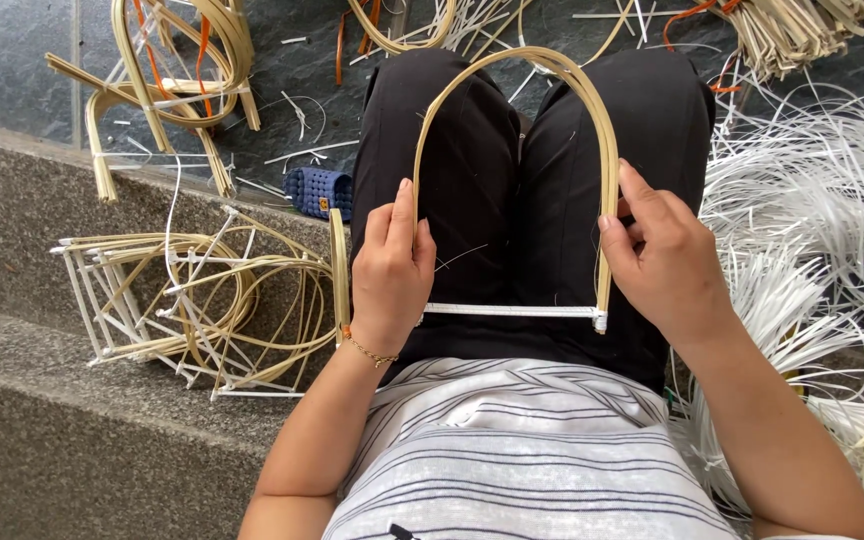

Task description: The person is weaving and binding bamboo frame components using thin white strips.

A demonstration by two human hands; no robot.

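Across the lap, seen from the head camera, a bent cane arch point(552, 75) stands with its curve pointing away from the body and its two legs running back toward the striped shirt point(512, 450). The left hand point(390, 272) grips the left leg of the arch, its fingers point(404, 205) curled around the cane with the thumb laid along it. The right hand point(664, 262) holds the right leg in the same way, fingers point(640, 190) wrapped and pressed together on the strip, thumb against its inner side. A thin white crossbar point(512, 311) joins the two legs just below both hands, lying flat over the black trousers point(482, 150). A small gold bracelet point(367, 350) sits at the left wrist.

Left of the left hand, on a grey stone step point(42, 440), lies a loose heap of finished cane frames point(202, 300) with white ties, well apart from the fingers. Beyond that heap, farther from the body, more bent cane pieces point(172, 80) rest on the dark stone floor point(12, 60), some with orange cord. A small blue woven object point(319, 190) lies just beside the left knee. Right of the right hand, a thick spread of white strips point(812, 200) covers the floor, and a bundle of pale cane strips point(802, 30) lies beyond the right knee.
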